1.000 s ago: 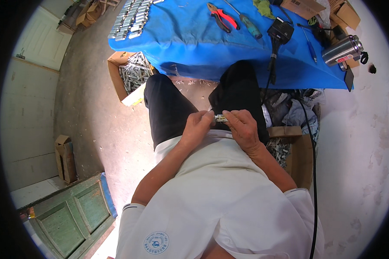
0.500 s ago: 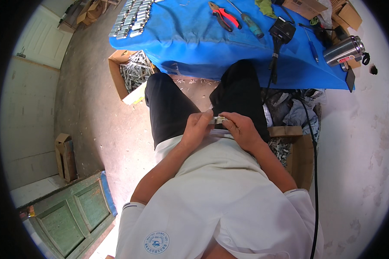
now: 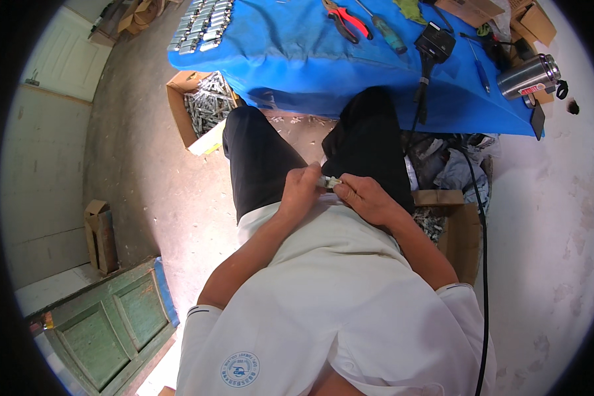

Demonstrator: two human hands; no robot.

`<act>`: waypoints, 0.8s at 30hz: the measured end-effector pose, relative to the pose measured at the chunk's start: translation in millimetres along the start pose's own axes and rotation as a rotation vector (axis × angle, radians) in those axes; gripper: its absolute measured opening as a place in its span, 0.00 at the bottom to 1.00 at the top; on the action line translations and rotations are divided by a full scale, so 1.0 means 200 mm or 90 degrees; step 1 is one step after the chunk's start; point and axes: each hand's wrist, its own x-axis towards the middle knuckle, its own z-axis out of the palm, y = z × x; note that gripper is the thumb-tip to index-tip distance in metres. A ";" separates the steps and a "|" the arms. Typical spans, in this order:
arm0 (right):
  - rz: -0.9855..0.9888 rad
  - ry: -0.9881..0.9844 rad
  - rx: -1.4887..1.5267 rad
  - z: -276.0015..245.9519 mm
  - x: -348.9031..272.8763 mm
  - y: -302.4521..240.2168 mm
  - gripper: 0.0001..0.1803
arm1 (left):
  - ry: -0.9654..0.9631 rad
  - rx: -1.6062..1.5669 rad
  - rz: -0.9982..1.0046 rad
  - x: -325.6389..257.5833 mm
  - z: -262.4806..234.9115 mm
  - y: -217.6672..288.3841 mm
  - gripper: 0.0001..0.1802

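Head view: the person sits with both hands joined over the lap, just below the edge of the blue-covered table. Left hand is clenched around one end of a small pale part; right hand pinches the other end with its fingertips. The part lies between the two hands, above the dark trousers, near the table's front edge. On the table, far from the hands, lie red-handled pliers, a screwdriver, a steel flask and rows of small metal pieces. Left of the table, on the floor, a cardboard box holds more metal pieces.
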 end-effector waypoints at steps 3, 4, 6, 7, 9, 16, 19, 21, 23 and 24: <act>-0.070 0.014 -0.075 -0.02 0.00 -0.03 0.17 | -0.005 -0.001 0.025 0.00 0.01 0.00 0.23; -0.067 0.001 -0.070 -0.02 0.00 -0.03 0.16 | -0.007 -0.012 0.030 0.00 0.01 0.00 0.23; -0.060 -0.025 -0.061 -0.01 0.01 -0.05 0.16 | 0.007 -0.017 0.019 -0.02 0.03 0.04 0.23; -0.075 -0.003 -0.074 0.00 0.01 -0.04 0.15 | 0.014 -0.019 0.013 -0.03 0.03 0.05 0.23; -0.103 0.039 -0.099 0.04 0.02 -0.01 0.15 | 0.017 -0.011 0.044 -0.02 0.03 0.05 0.23; -0.139 0.259 -0.013 0.16 0.01 0.04 0.13 | 0.029 -0.004 0.086 0.03 0.09 0.09 0.25; -0.114 0.296 0.020 0.19 0.01 0.06 0.14 | 0.038 0.002 0.119 0.04 0.10 0.07 0.25; -0.098 0.309 0.059 0.21 0.01 0.06 0.15 | 0.039 0.003 0.106 0.05 0.10 0.07 0.23; -0.102 0.327 0.093 0.23 0.03 0.07 0.16 | 0.059 0.016 0.112 0.07 0.09 0.06 0.23; -0.103 0.336 0.110 0.24 0.05 0.08 0.17 | 0.076 0.027 0.126 0.10 0.09 0.02 0.23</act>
